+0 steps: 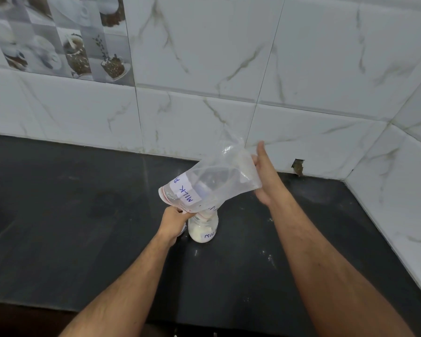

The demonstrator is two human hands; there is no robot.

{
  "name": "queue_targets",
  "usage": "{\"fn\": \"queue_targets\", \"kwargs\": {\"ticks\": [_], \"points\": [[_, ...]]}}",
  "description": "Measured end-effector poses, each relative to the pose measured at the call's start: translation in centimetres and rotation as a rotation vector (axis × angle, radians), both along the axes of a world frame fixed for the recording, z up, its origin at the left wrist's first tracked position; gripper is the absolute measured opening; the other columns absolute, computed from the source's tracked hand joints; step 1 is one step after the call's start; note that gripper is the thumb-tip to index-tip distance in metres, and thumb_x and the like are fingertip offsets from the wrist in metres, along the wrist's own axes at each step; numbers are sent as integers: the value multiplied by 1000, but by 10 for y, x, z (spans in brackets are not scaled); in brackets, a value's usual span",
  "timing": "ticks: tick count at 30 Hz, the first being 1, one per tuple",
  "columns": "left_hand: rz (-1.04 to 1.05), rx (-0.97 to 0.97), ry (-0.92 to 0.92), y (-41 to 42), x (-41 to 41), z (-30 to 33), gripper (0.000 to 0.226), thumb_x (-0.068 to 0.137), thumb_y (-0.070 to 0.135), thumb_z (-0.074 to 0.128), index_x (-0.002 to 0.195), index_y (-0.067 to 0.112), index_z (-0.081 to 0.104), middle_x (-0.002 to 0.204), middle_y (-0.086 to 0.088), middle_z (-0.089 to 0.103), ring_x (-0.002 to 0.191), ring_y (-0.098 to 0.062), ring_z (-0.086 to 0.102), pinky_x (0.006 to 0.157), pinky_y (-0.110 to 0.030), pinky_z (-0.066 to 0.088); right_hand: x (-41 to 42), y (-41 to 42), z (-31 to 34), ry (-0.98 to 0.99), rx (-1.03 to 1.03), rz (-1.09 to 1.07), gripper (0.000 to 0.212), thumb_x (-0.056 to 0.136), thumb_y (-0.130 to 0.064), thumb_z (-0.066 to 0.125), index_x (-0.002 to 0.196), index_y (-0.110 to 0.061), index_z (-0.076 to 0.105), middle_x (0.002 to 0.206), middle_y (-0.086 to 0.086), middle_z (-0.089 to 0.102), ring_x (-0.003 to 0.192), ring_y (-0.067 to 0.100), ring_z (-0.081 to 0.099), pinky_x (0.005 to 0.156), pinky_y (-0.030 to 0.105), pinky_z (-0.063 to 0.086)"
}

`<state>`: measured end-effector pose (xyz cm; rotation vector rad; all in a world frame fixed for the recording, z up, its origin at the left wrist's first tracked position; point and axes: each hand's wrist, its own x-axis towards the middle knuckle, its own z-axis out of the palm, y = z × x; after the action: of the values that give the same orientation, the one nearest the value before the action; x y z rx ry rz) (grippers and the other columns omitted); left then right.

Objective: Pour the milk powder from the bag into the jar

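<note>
The left hand point(173, 221) pinches the mouth of the clear plastic zip bag point(212, 183) over the small glass jar of white powder point(203, 231) at frame centre. The right hand point(265, 177), fingers straight, touches the upturned bag bottom. Black stone counter point(83, 215); white marble tiles point(301, 69) behind.

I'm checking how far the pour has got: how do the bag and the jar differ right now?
The bag is limp clear plastic, held tilted in the air mouth-down; the jar is rigid and stands upright on the black counter. The bag looks nearly empty, while the jar holds white powder. Both are see-through and carry a handwritten white label.
</note>
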<state>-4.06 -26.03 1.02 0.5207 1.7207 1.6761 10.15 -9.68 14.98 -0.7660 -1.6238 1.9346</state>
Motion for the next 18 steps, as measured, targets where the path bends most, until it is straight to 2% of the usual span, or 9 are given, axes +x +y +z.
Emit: {"fn": "queue_targets", "kwargs": {"ticks": [2,4,7,8,11,13,15,16,18], "points": [[6,-48,-5,1,-3,-7,16,70,36,84,84,29,80,79,1,74,73,-20,53,69,-35,43,3,0,-18,125,-189,21,99,83,-88,15,128,-18,68,125,13,71,119,32,63,90,43,51],[-13,-74,-11,1,-4,-13,29,55,53,83,81,40,79,87,-4,73,82,-20,55,75,-39,45,3,-4,-35,194,-309,28,110,70,-97,13,141,-25,58,138,11,64,130,34,56,104,54,45],[-14,-85,-7,2,-4,-15,34,50,56,82,81,41,78,91,-8,76,83,-20,56,76,-39,46,-3,-15,-58,135,-330,-58,107,66,-100,5,140,-41,55,141,-3,62,137,28,49,116,63,27],[-16,-82,-4,2,-4,-13,34,50,54,82,81,41,79,91,-9,77,83,-21,57,76,-40,46,-4,-18,-63,124,-328,-65,106,67,-99,3,140,-42,54,140,-5,63,136,27,50,117,61,28],[-3,-85,-3,0,-3,-10,26,53,48,82,77,41,78,87,-8,74,83,-22,57,75,-41,46,-8,-28,-66,126,-326,-27,109,72,-95,1,142,-31,55,140,1,63,132,27,55,112,53,39],[11,-104,-1,1,-2,-8,19,57,42,82,75,41,78,85,1,73,83,-22,58,76,-41,49,-10,-31,-71,190,-315,-78,99,82,-89,12,142,-23,55,140,8,62,132,31,56,108,52,44],[22,-112,11,1,-1,-6,10,68,33,84,76,36,79,86,9,77,88,-22,66,85,-46,55,-13,-34,-76,200,-263,-93,70,101,-66,28,140,-15,54,139,14,61,133,38,53,101,52,49],[28,-108,15,2,-1,-6,9,73,28,84,78,34,79,87,10,78,93,-22,69,89,-48,55,-15,-36,-79,176,-232,-76,58,104,-55,35,139,-13,55,138,15,62,132,39,54,100,53,50],[35,-98,14,4,-2,-10,11,77,22,83,80,31,78,90,9,78,94,-20,70,87,-44,55,-17,-41,-81,146,-203,-51,50,103,-46,44,138,-12,56,136,14,63,129,37,57,103,56,50]]}}
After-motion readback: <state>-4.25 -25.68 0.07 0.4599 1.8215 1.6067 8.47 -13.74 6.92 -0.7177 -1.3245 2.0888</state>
